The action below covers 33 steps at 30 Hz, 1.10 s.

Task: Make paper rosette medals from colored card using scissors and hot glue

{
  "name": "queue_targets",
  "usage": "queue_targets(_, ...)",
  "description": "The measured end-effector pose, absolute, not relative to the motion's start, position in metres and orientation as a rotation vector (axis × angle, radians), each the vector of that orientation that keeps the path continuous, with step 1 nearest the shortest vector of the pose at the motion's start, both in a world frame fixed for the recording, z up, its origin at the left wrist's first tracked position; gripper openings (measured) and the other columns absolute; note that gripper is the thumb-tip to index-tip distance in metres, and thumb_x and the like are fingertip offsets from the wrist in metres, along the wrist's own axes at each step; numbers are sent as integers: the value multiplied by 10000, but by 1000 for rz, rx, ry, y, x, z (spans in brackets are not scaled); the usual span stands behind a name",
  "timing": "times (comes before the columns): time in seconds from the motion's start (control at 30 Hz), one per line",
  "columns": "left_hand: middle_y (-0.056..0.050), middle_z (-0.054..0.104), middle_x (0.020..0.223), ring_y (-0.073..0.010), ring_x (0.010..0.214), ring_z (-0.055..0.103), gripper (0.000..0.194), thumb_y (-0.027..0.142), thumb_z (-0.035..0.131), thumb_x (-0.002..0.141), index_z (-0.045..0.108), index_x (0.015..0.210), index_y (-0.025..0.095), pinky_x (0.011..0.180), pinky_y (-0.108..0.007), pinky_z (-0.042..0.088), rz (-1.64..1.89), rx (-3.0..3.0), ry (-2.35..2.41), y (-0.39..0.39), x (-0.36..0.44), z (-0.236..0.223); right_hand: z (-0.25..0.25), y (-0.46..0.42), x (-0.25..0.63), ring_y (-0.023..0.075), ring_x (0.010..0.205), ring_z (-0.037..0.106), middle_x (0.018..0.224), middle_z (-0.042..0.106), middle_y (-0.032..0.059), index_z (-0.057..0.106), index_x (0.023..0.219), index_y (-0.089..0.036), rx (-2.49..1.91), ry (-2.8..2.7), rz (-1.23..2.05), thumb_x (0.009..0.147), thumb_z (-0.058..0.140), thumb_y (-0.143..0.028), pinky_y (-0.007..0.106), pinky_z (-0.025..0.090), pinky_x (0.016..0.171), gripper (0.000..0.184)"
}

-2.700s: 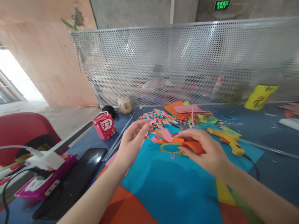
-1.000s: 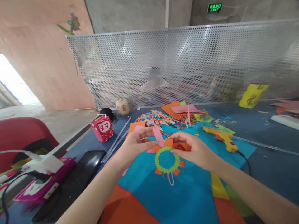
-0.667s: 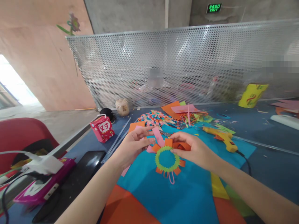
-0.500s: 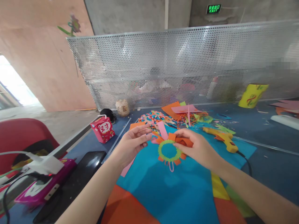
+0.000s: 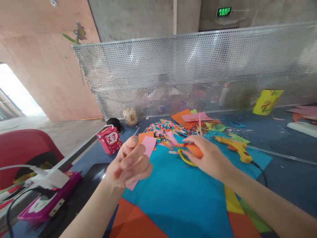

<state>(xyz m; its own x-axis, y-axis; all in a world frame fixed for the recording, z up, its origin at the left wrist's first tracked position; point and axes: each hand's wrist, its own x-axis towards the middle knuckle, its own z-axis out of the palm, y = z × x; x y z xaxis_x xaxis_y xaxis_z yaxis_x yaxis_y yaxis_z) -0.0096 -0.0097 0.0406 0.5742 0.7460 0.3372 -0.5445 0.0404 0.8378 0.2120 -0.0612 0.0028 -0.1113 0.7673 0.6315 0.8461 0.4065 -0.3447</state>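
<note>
My left hand [image 5: 130, 163] is raised over the left side of the blue felt sheet [image 5: 178, 195]. Its fingers are curled in, slightly blurred, and nothing shows in them. A pink felt strip [image 5: 149, 145] lies behind it. My right hand [image 5: 206, 157] is closed on an orange felt piece [image 5: 195, 149], and a blurred pink piece [image 5: 172, 139] sticks out to its left. A yellow curved loop [image 5: 184, 158] shows just below these fingers; I cannot tell whether it is held. The lime-green ring is not recognisable now.
A yellow hot glue gun [image 5: 235, 147] lies on the right with its cord. Behind are a pile of felt flowers [image 5: 165, 127] and felt scraps [image 5: 198, 117]. A red drink box [image 5: 109, 139], black phone [image 5: 81, 188] and purple power strip [image 5: 49, 200] are left. A perforated metal screen [image 5: 148, 72] stands behind.
My left hand has moved left and nearer, its fingers curling in. The green ring with orange tabs has gone from clear view. A yellow curved loop now shows by my right hand.
</note>
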Motion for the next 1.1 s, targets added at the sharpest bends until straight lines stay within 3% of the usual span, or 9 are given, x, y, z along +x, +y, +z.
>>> queue_targets(0.07,82,471,507,-16,382,414,379,314,778,488,634,835,259,416,-157,381,1014,1192,191,-8,-3,38,7,-70,203,212,962,521,1028,582,47,501,1027,-234,-1302,-2008,109,746,573,-313,397,409,855,301)
queue_targets(0.17,25,585,677,-75,604,564,343,126,714,593,603,909,200,589,-199,469,1079,1382,294,-8,11,31,10,-78,191,186,998,519,1044,586,20,504,1026,-271,-1164,-1940,455,792,521,-315,384,408,873,239)
queue_targets(0.3,-40,601,839,-133,723,586,273,107,648,660,580,918,164,665,-282,490,1027,1684,333,-14,22,21,7,-75,187,149,936,578,967,623,34,475,1003,-237,-1022,-1604,898,774,544,-246,318,463,830,240)
queue_targets(0.43,-70,594,886,-150,764,556,236,145,630,687,591,919,166,679,-296,465,1110,1905,410,-18,22,18,5,-70,191,134,818,626,864,654,22,465,969,-215,-981,-1430,1129,746,565,-194,317,490,797,245)
queue_targets(0.67,-69,562,948,-177,866,524,263,155,638,687,582,942,193,699,-279,427,1025,1853,463,-17,25,13,4,-73,186,127,827,626,871,641,8,474,921,-218,-914,-1488,1106,739,566,-148,288,515,766,215)
queue_targets(0.8,-90,499,1084,-175,879,523,423,208,649,682,505,1079,221,703,-285,438,826,1646,496,-16,30,7,0,-75,186,129,848,614,890,642,15,508,968,-230,-988,-1681,813,764,549,-163,294,506,786,219)
queue_targets(0.93,-105,471,1105,-184,914,516,481,284,675,655,494,1093,202,755,-304,439,707,1457,485,-19,34,6,4,-80,192,113,784,626,859,653,-6,556,916,-245,-953,-1761,647,775,560,-183,245,520,723,154)
queue_targets(1.1,-84,534,1030,-145,808,548,332,304,591,737,529,1037,176,657,-246,450,883,1488,484,-25,32,19,19,-84,202,104,647,631,789,658,-27,588,853,-263,-893,-1652,563,753,588,-174,223,526,616,134)
